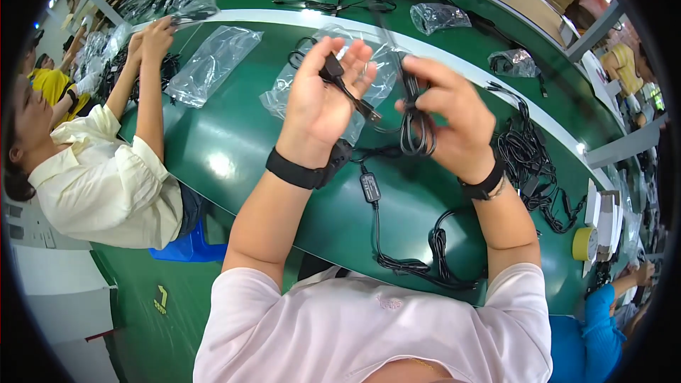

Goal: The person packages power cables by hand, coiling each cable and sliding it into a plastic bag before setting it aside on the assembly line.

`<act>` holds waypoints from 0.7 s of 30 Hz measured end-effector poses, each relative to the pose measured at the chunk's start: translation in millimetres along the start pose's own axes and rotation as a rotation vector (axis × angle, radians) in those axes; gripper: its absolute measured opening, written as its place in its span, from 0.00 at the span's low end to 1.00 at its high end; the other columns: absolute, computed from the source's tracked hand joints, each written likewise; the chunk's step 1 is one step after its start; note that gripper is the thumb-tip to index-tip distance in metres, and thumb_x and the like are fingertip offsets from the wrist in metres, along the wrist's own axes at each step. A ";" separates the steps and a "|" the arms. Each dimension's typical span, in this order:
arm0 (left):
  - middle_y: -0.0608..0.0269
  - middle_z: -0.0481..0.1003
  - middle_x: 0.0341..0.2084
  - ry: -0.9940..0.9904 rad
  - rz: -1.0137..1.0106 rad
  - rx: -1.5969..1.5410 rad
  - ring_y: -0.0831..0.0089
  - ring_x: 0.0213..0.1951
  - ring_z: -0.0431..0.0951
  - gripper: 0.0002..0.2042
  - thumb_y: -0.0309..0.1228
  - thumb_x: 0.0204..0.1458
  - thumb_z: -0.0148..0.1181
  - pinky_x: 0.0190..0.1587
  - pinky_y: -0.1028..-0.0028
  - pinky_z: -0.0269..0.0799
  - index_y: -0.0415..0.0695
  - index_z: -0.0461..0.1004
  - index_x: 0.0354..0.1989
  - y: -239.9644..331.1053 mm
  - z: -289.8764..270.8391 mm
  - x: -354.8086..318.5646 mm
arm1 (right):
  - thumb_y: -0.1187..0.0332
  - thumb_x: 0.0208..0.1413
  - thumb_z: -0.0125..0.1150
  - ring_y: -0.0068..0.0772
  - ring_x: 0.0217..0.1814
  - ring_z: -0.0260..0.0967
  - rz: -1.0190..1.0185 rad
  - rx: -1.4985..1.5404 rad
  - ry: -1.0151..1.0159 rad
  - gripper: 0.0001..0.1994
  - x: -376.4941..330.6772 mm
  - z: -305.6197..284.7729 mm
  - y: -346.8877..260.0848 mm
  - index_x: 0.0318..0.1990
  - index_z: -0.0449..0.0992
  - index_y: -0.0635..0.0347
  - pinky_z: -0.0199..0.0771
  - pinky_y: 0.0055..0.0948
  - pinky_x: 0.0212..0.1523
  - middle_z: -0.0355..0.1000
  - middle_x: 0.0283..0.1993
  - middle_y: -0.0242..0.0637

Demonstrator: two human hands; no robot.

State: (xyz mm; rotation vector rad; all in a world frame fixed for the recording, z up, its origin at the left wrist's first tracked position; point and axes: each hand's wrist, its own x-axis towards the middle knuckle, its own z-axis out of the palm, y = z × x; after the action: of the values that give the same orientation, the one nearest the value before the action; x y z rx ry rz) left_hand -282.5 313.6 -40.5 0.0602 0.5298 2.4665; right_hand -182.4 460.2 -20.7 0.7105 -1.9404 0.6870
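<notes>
My left hand is turned palm up with its fingers partly curled. A black cable plug lies across these fingers, its short lead reaching toward the right hand. My right hand grips a looped bundle of black cable between thumb and fingers. Below both hands, a clear plastic bag rests on the green table. Nearer my body lies another black cable with a small inline box and a coiled section.
To the right lie a heap of black cables and a yellow tape roll. Another clear bag is at the left, beside a co-worker in a cream shirt. Bagged cables lie beyond the white strip.
</notes>
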 end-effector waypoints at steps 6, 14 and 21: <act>0.59 0.69 0.34 -0.148 0.021 -0.101 0.67 0.36 0.72 0.14 0.43 0.57 0.42 0.42 0.64 0.70 0.46 0.62 0.42 10.8 7.1 -5.1 | 0.80 0.38 0.64 0.38 0.42 0.70 0.257 0.137 -0.215 0.11 -14.5 22.6 -4.3 0.28 0.66 0.62 0.71 0.28 0.41 0.70 0.44 0.45; 0.69 0.64 0.14 -0.149 0.390 0.292 0.81 0.15 0.62 0.08 0.29 0.47 0.60 0.18 0.80 0.57 0.45 0.66 0.28 12.0 8.7 -7.5 | 0.82 0.43 0.53 0.33 0.43 0.70 0.394 0.110 -0.302 0.11 -8.6 12.4 4.9 0.37 0.72 0.63 0.70 0.26 0.42 0.71 0.44 0.40; 0.65 0.69 0.18 -0.147 0.207 1.029 0.81 0.13 0.64 0.29 0.20 0.34 0.61 0.13 0.81 0.56 0.42 0.57 0.48 -11.6 17.2 -18.6 | 0.80 0.38 0.60 0.44 0.60 0.56 -0.062 -0.239 -0.274 0.27 18.8 -12.3 -5.7 0.51 0.67 0.55 0.58 0.39 0.56 0.59 0.58 0.43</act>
State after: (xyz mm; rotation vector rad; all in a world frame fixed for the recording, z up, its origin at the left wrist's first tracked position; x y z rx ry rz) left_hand -258.0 317.6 -27.7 0.7201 1.7180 2.0809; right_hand -178.9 461.4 2.2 0.7409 -2.1938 0.3235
